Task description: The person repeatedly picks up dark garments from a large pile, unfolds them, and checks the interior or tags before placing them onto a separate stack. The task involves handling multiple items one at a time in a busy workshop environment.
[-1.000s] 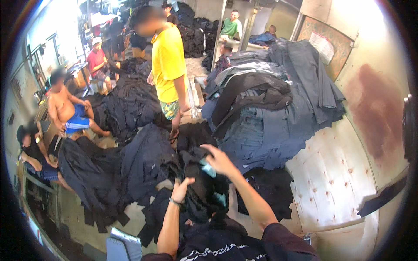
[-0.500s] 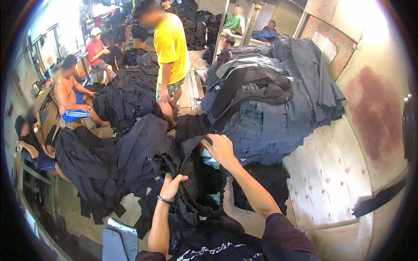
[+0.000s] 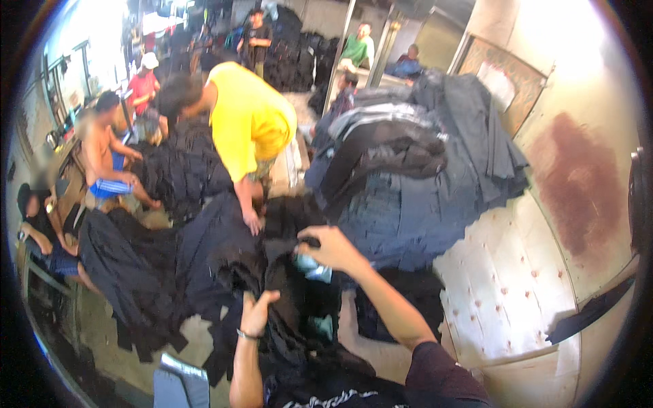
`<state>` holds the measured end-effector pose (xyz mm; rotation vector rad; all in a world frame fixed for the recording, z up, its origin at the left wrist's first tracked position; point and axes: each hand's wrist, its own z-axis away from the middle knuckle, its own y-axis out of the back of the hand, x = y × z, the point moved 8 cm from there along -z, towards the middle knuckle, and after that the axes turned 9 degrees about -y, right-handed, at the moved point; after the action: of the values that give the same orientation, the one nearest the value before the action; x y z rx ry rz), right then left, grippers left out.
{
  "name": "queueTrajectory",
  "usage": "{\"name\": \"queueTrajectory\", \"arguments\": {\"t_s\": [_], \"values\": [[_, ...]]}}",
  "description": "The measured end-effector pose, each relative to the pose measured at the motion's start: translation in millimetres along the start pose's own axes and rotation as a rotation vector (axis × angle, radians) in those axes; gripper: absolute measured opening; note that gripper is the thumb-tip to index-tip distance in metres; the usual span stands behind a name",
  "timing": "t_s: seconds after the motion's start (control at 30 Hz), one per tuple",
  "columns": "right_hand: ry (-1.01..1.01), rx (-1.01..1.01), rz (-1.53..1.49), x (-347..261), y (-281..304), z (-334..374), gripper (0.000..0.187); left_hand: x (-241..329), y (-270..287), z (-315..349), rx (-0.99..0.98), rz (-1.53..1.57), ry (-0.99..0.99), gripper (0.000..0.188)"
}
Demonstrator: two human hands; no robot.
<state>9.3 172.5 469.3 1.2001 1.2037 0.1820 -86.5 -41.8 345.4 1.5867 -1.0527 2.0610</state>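
Observation:
A dark, thick cloth (image 3: 282, 289) with ragged, fuzzy edges hangs between my two hands, just in front of my body. My left hand (image 3: 255, 313) is closed on its near left part, the thumb pointing to the right. Farther out and to the right, my right hand (image 3: 330, 248) pinches the upper edge, its fingertips partly hidden by the fabric. Just below that hand, a pale blue cloth (image 3: 315, 270) shows beside the dark one. More dark cloth (image 3: 211, 238) spreads out to the left and touches the piece I hold.
A person in a yellow shirt (image 3: 248, 122) bends over the dark cloth, one hand near it. A large stack of dark trousers (image 3: 408, 197) stands at the right, beside a pale tufted panel (image 3: 500, 292). Several people sit at the left. A grey flat object (image 3: 180, 384) lies lower left.
The person in yellow has bent forward and lowered a hand toward the cloth. My right hand has come slightly lower and left with the cloth edge; the whole view has shifted a little.

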Motion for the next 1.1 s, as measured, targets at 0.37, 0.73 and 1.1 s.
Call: {"name": "queueTrajectory", "arguments": {"t_s": [0.37,0.73,1.1], "values": [[-0.441,-0.005,-0.074,24.7,-61.3,61.3,0.054,-38.5,-9.3,13.5,0.075,-0.015,0.081,0.054],[-0.369,-0.107,-0.244,14.1,-77.0,94.6,0.062,-67.2,2.2,14.1,0.117,0.122,0.245,0.076],[-0.112,0.396,-0.853,19.5,206.9,-81.2,0.097,-64.9,7.8,22.8,0.192,0.147,0.346,0.08]]}}
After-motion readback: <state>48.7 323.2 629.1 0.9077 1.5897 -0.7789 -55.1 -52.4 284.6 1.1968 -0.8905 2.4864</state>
